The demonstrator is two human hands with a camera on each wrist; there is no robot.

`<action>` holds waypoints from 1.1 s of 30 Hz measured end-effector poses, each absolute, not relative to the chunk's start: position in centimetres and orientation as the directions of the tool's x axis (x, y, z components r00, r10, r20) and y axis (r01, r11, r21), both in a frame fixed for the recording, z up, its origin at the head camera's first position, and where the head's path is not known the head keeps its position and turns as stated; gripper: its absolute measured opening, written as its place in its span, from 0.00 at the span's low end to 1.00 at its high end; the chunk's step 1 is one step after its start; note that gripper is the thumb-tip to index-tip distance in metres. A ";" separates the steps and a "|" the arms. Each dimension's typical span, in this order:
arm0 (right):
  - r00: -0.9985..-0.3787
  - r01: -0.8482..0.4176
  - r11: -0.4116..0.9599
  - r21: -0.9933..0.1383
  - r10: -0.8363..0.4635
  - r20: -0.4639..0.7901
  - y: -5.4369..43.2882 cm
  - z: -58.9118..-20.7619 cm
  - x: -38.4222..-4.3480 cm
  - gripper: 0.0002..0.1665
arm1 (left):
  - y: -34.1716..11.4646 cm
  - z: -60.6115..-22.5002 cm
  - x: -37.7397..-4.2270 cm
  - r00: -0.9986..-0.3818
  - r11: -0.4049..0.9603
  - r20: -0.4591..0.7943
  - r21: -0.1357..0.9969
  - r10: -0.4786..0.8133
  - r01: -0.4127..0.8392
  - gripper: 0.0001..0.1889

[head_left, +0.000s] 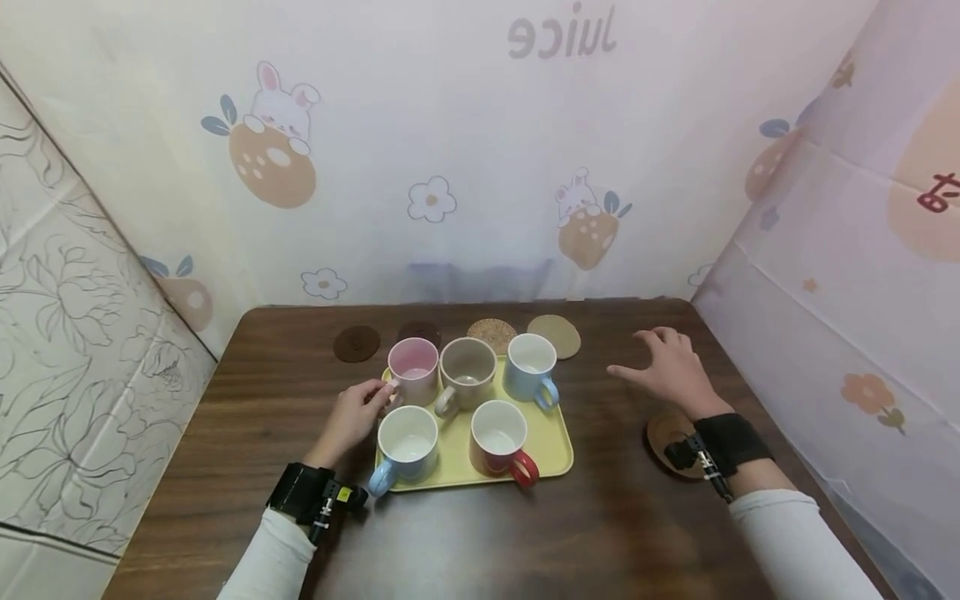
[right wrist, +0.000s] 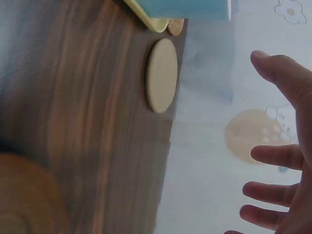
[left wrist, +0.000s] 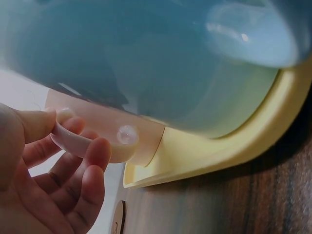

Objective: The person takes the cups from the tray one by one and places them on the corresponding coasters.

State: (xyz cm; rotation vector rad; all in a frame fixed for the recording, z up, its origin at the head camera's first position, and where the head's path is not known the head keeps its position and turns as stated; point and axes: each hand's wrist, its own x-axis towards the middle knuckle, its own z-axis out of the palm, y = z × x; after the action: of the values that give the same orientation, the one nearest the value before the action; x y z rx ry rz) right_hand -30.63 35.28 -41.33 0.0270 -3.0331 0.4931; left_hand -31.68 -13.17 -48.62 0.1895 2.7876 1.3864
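Several mugs stand on a yellow tray (head_left: 454,469). At the tray's back left is a pink mug (head_left: 422,385); my left hand (head_left: 356,421) pinches its handle (left wrist: 80,144) between thumb and fingers. Beside it stand a beige mug (head_left: 480,387) and a light blue mug (head_left: 522,379). In the front row are another blue mug (head_left: 420,467), which fills much of the left wrist view, and a white-and-red mug (head_left: 487,450). Right of the tray, above the table, my right hand (head_left: 672,371) holds nothing, its thumb and fingers spread apart.
Behind the tray lie two dark coasters (head_left: 356,343), a cork coaster (head_left: 492,332) and a pale round coaster (head_left: 555,336). A brown wooden coaster (head_left: 667,433) lies under the right wrist. Printed cloth (head_left: 480,167) hangs behind the wooden table (head_left: 600,542).
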 end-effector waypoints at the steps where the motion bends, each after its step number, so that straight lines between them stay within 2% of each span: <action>1: -0.997 -0.023 0.950 -0.313 0.001 0.078 35.6 -41.5 -30.3 0.55 | -13.2 -48.6 -31.7 -0.992 0.597 0.029 0.797 0.122 0.097 0.17; 6: -0.997 0.004 0.956 -0.294 0.028 0.079 37.2 -42.8 -28.9 0.55 | -13.2 -48.4 -31.8 -0.993 0.588 0.016 0.804 0.121 0.084 0.15; 16: -0.994 0.110 0.959 -0.260 0.101 -0.050 39.8 -46.1 -26.0 0.58 | -13.4 -48.6 -32.0 -0.993 0.594 -0.009 0.802 0.120 0.065 0.18; 24: -0.991 0.125 0.940 -0.318 0.104 -0.082 40.9 -49.1 -24.1 0.54 | -13.3 -48.6 -31.9 -0.992 0.589 -0.032 0.807 0.120 0.045 0.18; 33: -0.983 0.167 0.929 -0.331 0.131 -0.128 41.1 -50.4 -23.4 0.59 | -13.2 -48.5 -31.8 -0.993 0.586 -0.028 0.809 0.116 0.046 0.18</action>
State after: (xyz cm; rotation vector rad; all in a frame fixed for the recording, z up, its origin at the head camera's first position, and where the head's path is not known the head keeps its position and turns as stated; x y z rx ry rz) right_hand -23.41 41.08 -50.42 -0.2462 -3.1874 0.5620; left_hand -31.77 -13.21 -48.47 0.1397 2.7278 1.3872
